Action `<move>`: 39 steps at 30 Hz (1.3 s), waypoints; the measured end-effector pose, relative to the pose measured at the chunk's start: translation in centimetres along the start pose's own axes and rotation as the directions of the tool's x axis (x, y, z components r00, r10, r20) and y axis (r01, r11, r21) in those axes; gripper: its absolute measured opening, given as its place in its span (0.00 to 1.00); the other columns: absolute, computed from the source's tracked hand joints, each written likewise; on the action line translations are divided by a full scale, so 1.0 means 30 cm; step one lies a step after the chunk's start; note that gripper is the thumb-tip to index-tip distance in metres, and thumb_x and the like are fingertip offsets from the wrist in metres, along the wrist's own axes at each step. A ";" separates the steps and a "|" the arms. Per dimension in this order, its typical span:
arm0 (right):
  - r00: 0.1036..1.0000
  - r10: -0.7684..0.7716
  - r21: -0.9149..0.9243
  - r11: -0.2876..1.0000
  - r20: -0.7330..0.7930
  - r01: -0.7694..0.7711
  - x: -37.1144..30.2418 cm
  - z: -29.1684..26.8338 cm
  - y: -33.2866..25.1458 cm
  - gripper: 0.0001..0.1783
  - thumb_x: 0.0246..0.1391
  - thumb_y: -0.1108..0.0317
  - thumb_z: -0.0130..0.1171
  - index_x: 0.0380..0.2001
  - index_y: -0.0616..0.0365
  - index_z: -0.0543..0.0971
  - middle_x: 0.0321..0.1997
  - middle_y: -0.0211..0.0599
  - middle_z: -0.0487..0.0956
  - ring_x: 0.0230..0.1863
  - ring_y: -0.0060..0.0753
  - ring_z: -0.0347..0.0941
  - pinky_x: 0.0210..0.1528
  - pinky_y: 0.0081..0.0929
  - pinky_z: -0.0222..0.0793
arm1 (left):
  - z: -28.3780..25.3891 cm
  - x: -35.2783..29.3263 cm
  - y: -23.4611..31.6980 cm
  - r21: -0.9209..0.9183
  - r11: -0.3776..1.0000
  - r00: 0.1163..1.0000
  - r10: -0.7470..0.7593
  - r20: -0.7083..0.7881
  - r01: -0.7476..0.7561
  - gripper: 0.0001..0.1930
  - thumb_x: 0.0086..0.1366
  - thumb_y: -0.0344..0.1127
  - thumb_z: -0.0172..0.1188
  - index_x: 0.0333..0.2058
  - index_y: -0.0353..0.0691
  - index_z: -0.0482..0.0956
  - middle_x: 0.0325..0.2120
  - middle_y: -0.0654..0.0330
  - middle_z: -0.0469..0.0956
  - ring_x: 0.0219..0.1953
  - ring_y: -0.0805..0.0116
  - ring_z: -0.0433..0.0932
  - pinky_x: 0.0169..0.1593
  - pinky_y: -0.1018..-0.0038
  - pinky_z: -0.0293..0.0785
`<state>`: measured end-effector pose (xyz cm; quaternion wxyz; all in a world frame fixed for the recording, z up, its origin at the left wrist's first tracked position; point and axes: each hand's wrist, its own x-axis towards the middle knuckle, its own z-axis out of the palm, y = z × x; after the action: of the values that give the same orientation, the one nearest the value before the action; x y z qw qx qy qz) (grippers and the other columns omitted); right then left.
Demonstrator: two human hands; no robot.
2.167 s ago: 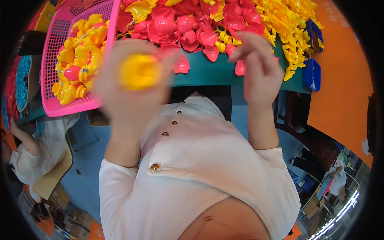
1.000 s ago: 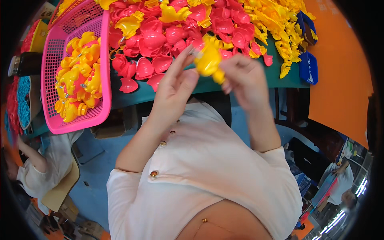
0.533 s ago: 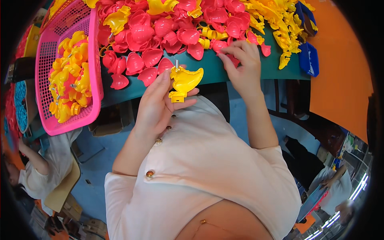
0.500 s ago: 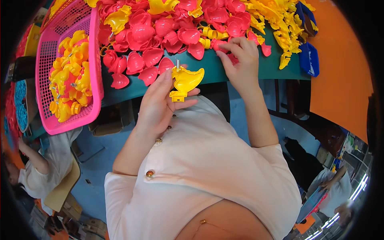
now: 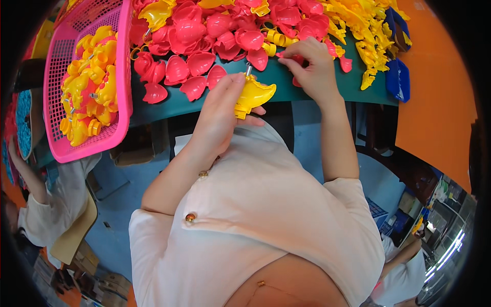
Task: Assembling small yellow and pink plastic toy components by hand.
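Observation:
My left hand (image 5: 220, 110) holds a yellow plastic half-shell (image 5: 255, 93) shaped like a curved bird body, with a metal pin (image 5: 248, 69) sticking up from it. The fingers close around its left side, and its smooth outer face shows. At the table's near edge, my right hand (image 5: 318, 69) has thumb and forefinger drawn together in a pinch beside the red shells. Red plastic shows within and below the curled fingers, but whether they grip a piece is hidden. The pile of red half-shells (image 5: 190, 30) spreads across the green table (image 5: 337, 84), in front of both hands.
A pink mesh basket (image 5: 125, 77) at left contains yellow and red assembled pieces (image 5: 84, 97) with metal pins. Yellow parts (image 5: 371, 48) heap at the right, beside blue trays (image 5: 398, 81) and an orange surface (image 5: 434, 102). Another person's arm (image 5: 30, 176) shows at far left.
My left hand has moved right and turned the yellow half-shell, so its hollow side is now away from view. My right hand has stayed beside the red shells, shifting slightly.

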<state>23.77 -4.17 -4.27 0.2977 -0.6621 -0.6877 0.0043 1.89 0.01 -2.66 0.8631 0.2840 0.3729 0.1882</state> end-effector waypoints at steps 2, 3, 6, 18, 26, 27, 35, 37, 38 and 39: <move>0.976 0.212 0.335 0.924 -0.045 -0.186 -0.008 -0.031 -0.053 0.09 0.40 0.78 0.65 0.29 0.61 0.78 0.30 0.31 0.76 0.31 0.25 0.70 0.35 0.24 0.64 | 0.003 0.012 0.001 0.035 0.998 0.998 0.052 0.018 -0.053 0.16 0.69 0.45 0.45 0.46 0.38 0.67 0.35 0.57 0.74 0.26 0.71 0.74 0.25 0.75 0.75; 0.908 0.418 0.632 0.708 -0.015 -0.315 -0.013 -0.044 -0.081 0.09 0.42 0.80 0.63 0.30 0.63 0.79 0.31 0.32 0.77 0.32 0.22 0.70 0.34 0.22 0.65 | -0.001 0.015 0.000 0.032 0.998 0.998 0.054 0.013 -0.054 0.16 0.69 0.45 0.45 0.46 0.38 0.67 0.35 0.57 0.74 0.26 0.71 0.74 0.25 0.75 0.75; 0.962 0.270 0.653 0.722 0.041 -0.231 -0.042 -0.054 -0.158 0.11 0.44 0.85 0.59 0.34 0.67 0.80 0.34 0.39 0.78 0.38 0.27 0.72 0.40 0.20 0.68 | 0.001 0.023 -0.011 0.036 0.997 0.997 0.066 0.040 -0.068 0.16 0.70 0.45 0.44 0.45 0.38 0.67 0.32 0.58 0.73 0.25 0.72 0.74 0.24 0.76 0.74; 0.977 0.200 0.479 0.867 -0.081 -0.138 -0.085 0.003 -0.223 0.09 0.42 0.84 0.61 0.31 0.67 0.81 0.32 0.40 0.80 0.35 0.31 0.76 0.37 0.22 0.70 | 0.038 0.034 -0.026 0.090 0.978 0.978 0.176 0.111 -0.186 0.13 0.68 0.43 0.49 0.41 0.37 0.67 0.28 0.59 0.72 0.20 0.77 0.72 0.20 0.79 0.71; 0.859 0.410 0.802 0.376 0.305 -0.464 -0.130 -0.003 -0.224 0.05 0.46 0.82 0.61 0.29 0.68 0.80 0.28 0.35 0.74 0.28 0.23 0.73 0.31 0.18 0.72 | 0.020 0.020 -0.061 0.334 0.883 0.944 0.305 0.126 -0.330 0.10 0.66 0.36 0.54 0.38 0.36 0.66 0.26 0.62 0.71 0.17 0.81 0.68 0.17 0.82 0.66; 0.877 0.442 0.740 0.523 0.190 -0.424 -0.141 0.010 -0.239 0.04 0.47 0.81 0.60 0.29 0.69 0.80 0.27 0.34 0.73 0.28 0.22 0.73 0.31 0.18 0.72 | 0.014 0.022 -0.059 0.335 0.883 0.944 0.305 0.129 -0.331 0.10 0.66 0.36 0.54 0.38 0.36 0.66 0.26 0.62 0.71 0.17 0.81 0.68 0.17 0.82 0.66; 0.985 0.131 -0.049 0.989 -0.115 -0.137 -0.043 -0.016 -0.114 0.11 0.41 0.71 0.65 0.33 0.53 0.81 0.39 0.30 0.73 0.44 0.35 0.66 0.46 0.31 0.61 | -0.025 0.007 0.017 0.153 0.978 0.989 0.134 0.058 -0.141 0.16 0.67 0.42 0.52 0.47 0.38 0.68 0.32 0.60 0.72 0.22 0.78 0.71 0.27 0.79 0.70; 0.994 0.076 -0.132 0.988 -0.081 -0.086 -0.038 0.012 -0.085 0.10 0.40 0.70 0.65 0.31 0.53 0.80 0.39 0.30 0.73 0.44 0.36 0.66 0.46 0.32 0.60 | -0.046 0.002 0.029 0.063 0.989 0.987 0.127 0.098 -0.134 0.20 0.69 0.47 0.47 0.50 0.37 0.67 0.36 0.57 0.72 0.28 0.73 0.74 0.34 0.74 0.74; 0.999 0.024 -0.212 0.977 -0.043 -0.033 -0.036 0.022 -0.077 0.09 0.40 0.69 0.66 0.29 0.53 0.80 0.39 0.29 0.73 0.43 0.36 0.66 0.46 0.32 0.58 | -0.052 0.002 0.038 -0.090 0.994 0.986 0.076 0.148 -0.063 0.21 0.69 0.47 0.44 0.51 0.37 0.67 0.38 0.56 0.73 0.30 0.70 0.75 0.36 0.72 0.75; 0.999 0.020 -0.212 0.977 -0.043 -0.029 -0.034 0.020 -0.075 0.09 0.40 0.69 0.66 0.29 0.53 0.80 0.39 0.29 0.73 0.43 0.36 0.66 0.46 0.32 0.58 | -0.058 0.004 0.046 -0.237 0.971 0.978 0.033 0.206 0.018 0.21 0.70 0.47 0.41 0.52 0.37 0.66 0.40 0.55 0.73 0.32 0.67 0.76 0.39 0.69 0.76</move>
<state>21.42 -5.15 -4.29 0.2391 -0.6986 -0.6697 -0.0792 0.52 1.74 -2.84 0.9244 0.1981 0.2541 0.2040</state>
